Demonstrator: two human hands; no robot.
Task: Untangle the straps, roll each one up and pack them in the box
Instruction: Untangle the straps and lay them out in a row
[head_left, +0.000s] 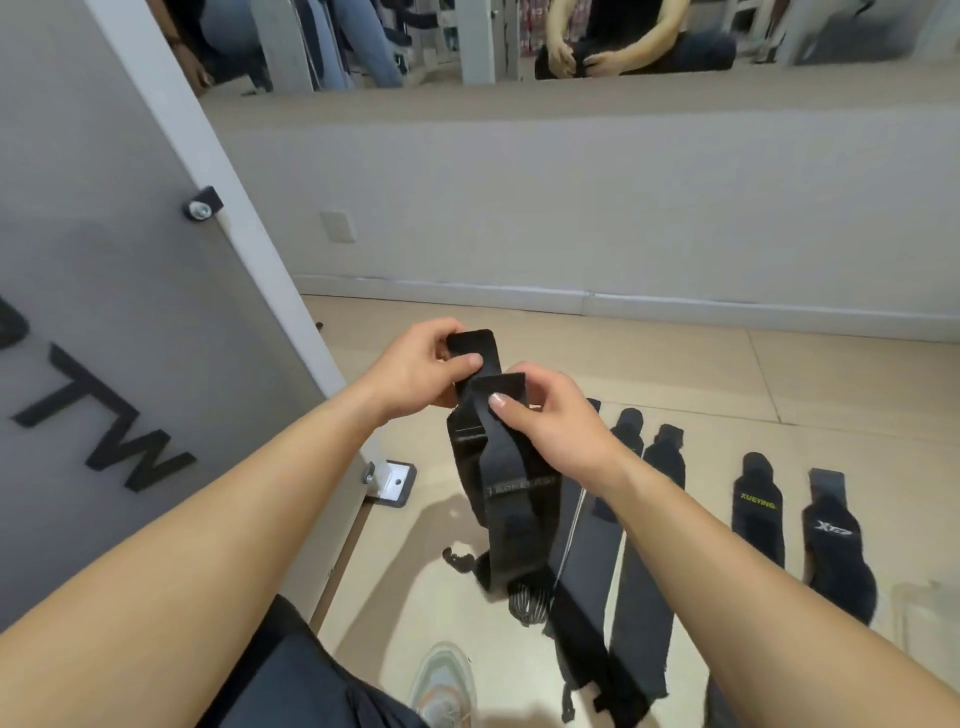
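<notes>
Head view. Six black straps are counted: one strap (511, 499) held in the air and five floor straps (758, 509) lying flat side by side to its right, the three nearest touching or overlapping, the two farthest, lettered in yellow and in white, lying apart. One striped cord bundle (529, 605) lies at the hanging strap's lower end. Both forearms reach forward and converge at centre. The left hand (426, 369) pinches one strap end between thumb and curled fingers, with that end standing upward. The right hand (550, 415), just beside and slightly lower, pinches the other end under its thumb. Between the two grips the strap hangs down as a long doubled loop that reaches the floor (779, 374). A grey panel (104, 312) bearing black letters bounds the left side, and its foot bracket (395, 480) sits near the loop. A low wall (571, 208) closes the far edge, with a mirror (623, 41) above it. Bare tile lies open between the wall and the row. One shoe (444, 680) shows at the bottom edge.
</notes>
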